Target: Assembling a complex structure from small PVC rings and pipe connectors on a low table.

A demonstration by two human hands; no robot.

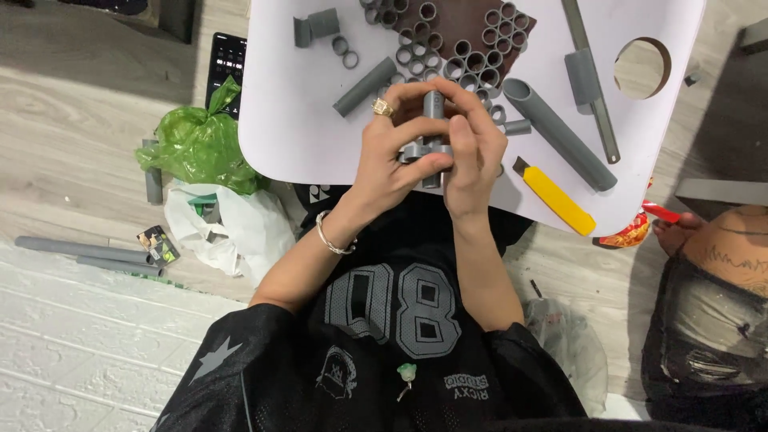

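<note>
Left hand [392, 156]: we clamp the grey pipe fitting [433, 144] to steady it.
Right hand [472, 152]: we pinch the same fitting, fingers together.
Table [296, 120]: spare rings [472, 60] within reach.

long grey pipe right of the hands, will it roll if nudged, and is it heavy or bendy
The long grey pipe is round and lies flat on the white table, so it would probably roll sideways. It looks hollow and thin-walled: likely light, and stiff.

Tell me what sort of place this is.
Probably a home floor used as a makeshift craft workspace. A low white table carries cut grey pipe rings and a yellow utility knife, plastic bags lie on wood-look flooring, and both hands hold a small pipe assembly.
</note>
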